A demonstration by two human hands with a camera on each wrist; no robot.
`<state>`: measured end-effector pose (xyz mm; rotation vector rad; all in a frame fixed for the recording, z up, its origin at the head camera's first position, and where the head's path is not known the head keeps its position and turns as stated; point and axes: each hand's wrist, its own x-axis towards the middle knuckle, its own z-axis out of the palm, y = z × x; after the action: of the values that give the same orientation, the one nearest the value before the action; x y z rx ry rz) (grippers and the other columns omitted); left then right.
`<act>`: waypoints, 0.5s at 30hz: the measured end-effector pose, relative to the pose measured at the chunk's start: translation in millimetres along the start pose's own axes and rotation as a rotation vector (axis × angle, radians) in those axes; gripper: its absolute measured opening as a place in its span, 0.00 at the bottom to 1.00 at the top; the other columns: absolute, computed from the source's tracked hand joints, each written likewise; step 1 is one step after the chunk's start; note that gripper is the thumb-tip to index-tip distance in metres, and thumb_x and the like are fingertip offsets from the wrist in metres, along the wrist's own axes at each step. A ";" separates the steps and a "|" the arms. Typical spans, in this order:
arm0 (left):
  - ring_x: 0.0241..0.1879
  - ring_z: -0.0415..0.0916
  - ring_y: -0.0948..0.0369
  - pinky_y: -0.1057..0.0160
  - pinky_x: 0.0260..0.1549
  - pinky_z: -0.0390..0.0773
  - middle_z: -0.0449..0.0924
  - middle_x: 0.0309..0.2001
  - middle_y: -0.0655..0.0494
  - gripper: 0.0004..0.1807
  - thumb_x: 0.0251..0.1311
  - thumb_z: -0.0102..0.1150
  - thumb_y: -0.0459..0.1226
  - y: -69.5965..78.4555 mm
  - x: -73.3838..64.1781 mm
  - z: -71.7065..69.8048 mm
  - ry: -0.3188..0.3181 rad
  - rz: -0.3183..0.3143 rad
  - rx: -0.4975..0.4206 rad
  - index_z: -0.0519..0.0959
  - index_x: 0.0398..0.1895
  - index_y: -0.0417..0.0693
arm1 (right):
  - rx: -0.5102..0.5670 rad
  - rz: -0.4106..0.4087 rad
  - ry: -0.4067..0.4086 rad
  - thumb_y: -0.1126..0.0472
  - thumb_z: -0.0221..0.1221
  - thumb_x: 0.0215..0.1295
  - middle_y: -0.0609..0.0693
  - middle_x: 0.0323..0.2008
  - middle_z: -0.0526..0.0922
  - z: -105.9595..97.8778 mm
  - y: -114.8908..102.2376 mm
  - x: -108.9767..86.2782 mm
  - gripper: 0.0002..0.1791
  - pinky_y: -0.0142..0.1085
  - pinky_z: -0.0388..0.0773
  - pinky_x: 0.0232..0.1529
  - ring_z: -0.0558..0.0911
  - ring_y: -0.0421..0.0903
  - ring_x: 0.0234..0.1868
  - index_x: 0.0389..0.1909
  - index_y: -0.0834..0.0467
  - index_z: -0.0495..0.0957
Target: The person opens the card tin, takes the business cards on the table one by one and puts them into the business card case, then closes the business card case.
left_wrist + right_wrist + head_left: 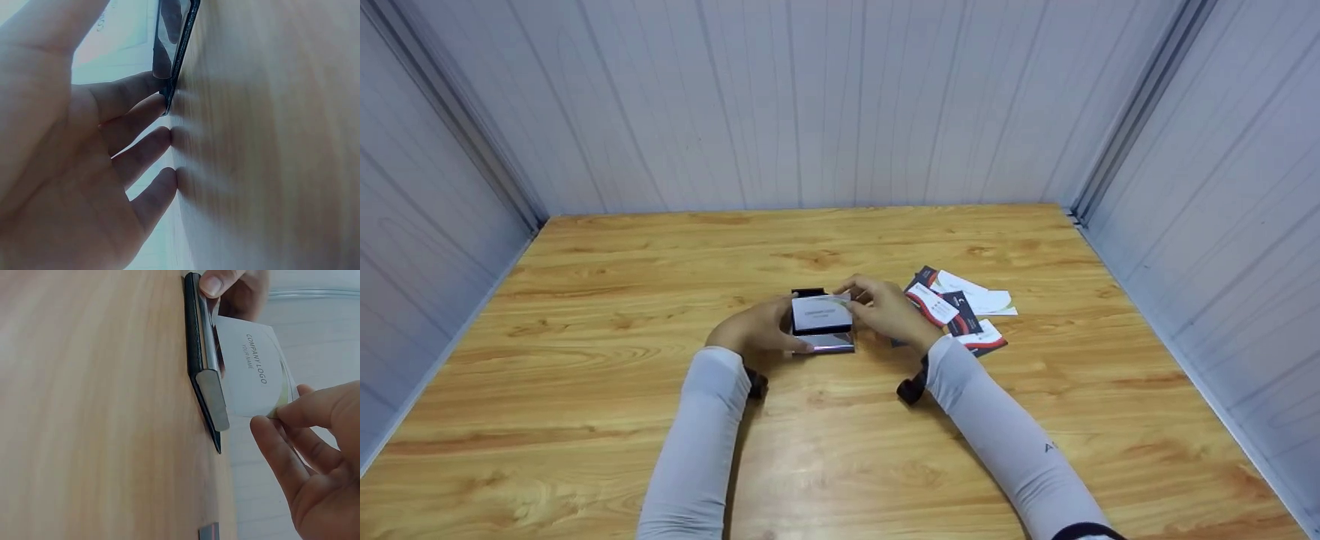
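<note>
White card at mouth of card case, clamped in right hand; case clamped in left hand

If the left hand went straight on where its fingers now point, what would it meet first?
The left hand would first meet the card case, which it touches; the right hand, pinching a white card, lies beyond, though exact depth is unclear.

A white printed card, corner between the right fingers, tilts beside an open black-and-silver case under the left thumb.
</note>
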<state>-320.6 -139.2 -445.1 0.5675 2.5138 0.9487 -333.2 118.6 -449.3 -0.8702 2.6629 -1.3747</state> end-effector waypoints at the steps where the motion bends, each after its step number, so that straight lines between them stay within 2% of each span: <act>1: 0.66 0.66 0.54 0.50 0.68 0.61 0.72 0.65 0.52 0.47 0.53 0.76 0.51 0.1 -0.1 0.0 0.000 0.001 0.000 0.65 0.74 0.49 | -0.001 0.001 0.000 0.69 0.58 0.69 0.52 0.43 0.85 1.2 0.2 0.2 0.15 0.41 0.82 0.42 0.84 0.49 0.43 0.53 0.56 0.82; 4: 0.67 0.65 0.53 0.49 0.68 0.60 0.71 0.66 0.51 0.47 0.54 0.76 0.51 0.7 -0.9 0.3 0.000 -0.004 0.003 0.64 0.74 0.48 | -0.003 0.004 -0.005 0.69 0.59 0.69 0.51 0.43 0.85 3.4 0.5 0.4 0.15 0.41 0.82 0.42 0.84 0.48 0.42 0.53 0.56 0.82; 10: 0.74 0.54 0.49 0.47 0.71 0.56 0.57 0.75 0.44 0.59 0.55 0.73 0.54 2.1 -3.1 -0.3 -0.007 -0.060 0.070 0.48 0.80 0.41 | -0.032 0.028 -0.058 0.66 0.58 0.71 0.49 0.40 0.83 3.0 0.6 -0.7 0.12 0.40 0.78 0.41 0.81 0.46 0.42 0.52 0.52 0.82; 15: 0.75 0.51 0.50 0.46 0.71 0.54 0.53 0.77 0.47 0.59 0.55 0.73 0.55 2.2 -2.2 0.0 -0.014 -0.072 0.071 0.48 0.81 0.45 | -0.093 0.027 -0.097 0.64 0.57 0.73 0.49 0.40 0.82 2.5 1.4 -1.3 0.14 0.38 0.75 0.38 0.79 0.45 0.37 0.55 0.51 0.82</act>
<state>-318.2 -138.8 -443.2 0.4996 2.5456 0.8302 -332.2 118.0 -452.1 -0.8816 2.6729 -1.1791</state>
